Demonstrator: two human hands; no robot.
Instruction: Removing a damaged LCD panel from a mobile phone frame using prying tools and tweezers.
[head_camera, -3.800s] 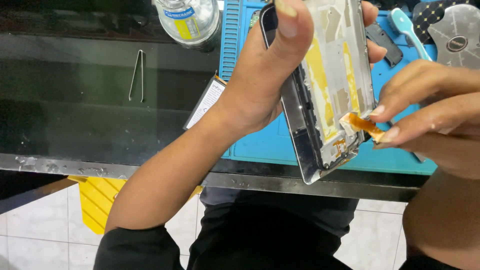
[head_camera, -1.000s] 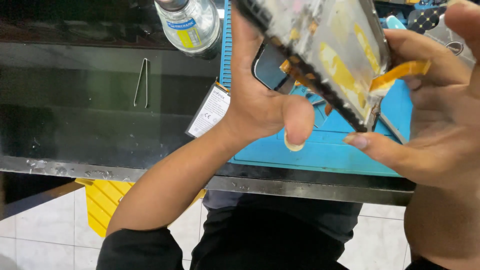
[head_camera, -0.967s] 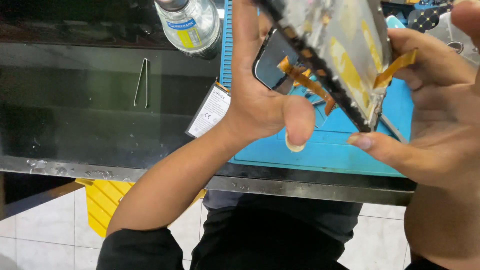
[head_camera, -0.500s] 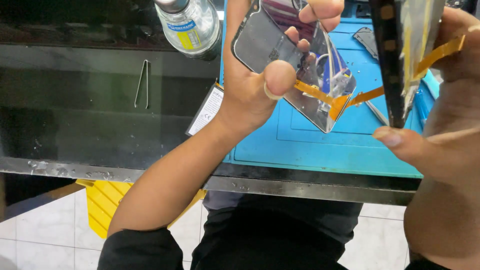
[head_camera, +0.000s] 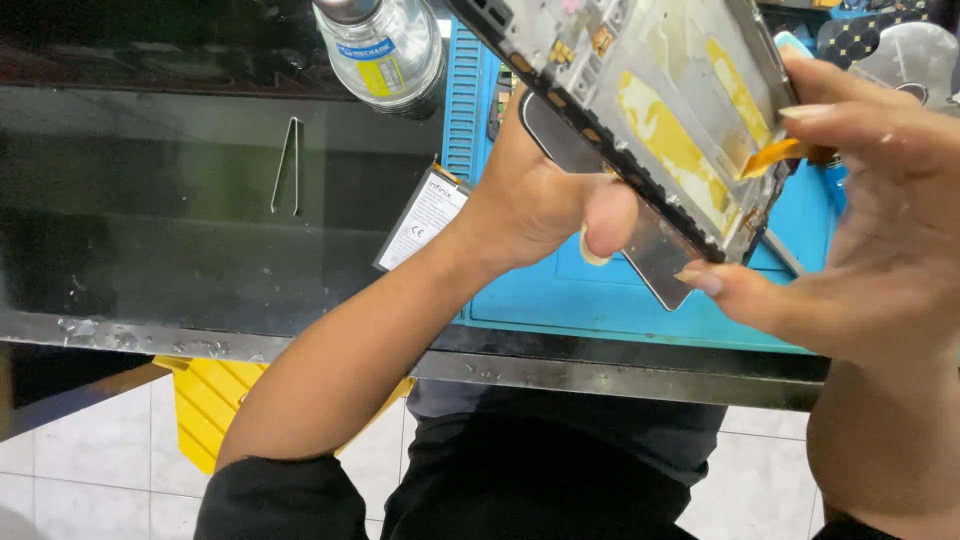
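Gripping bare silver phone frame with yellow adhesive patches (head_camera: 660, 110): right hand (head_camera: 880, 220) at 3 o'clock, left hand (head_camera: 540, 200) clasping dark glass screen panel (head_camera: 650, 255) beneath.

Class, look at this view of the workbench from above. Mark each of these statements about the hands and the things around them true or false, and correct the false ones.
1. The right hand holds the phone frame by its edge. True.
2. The left hand rests flat and empty on the bench. False: it holds a dark screen panel under the frame.
3. A clear bottle stands beside the blue mat. True.
4. The tweezers are pinched in the right hand. False: they lie alone on the black bench top.
5. An orange ribbon cable shows at the frame's edge by the right fingers. True.
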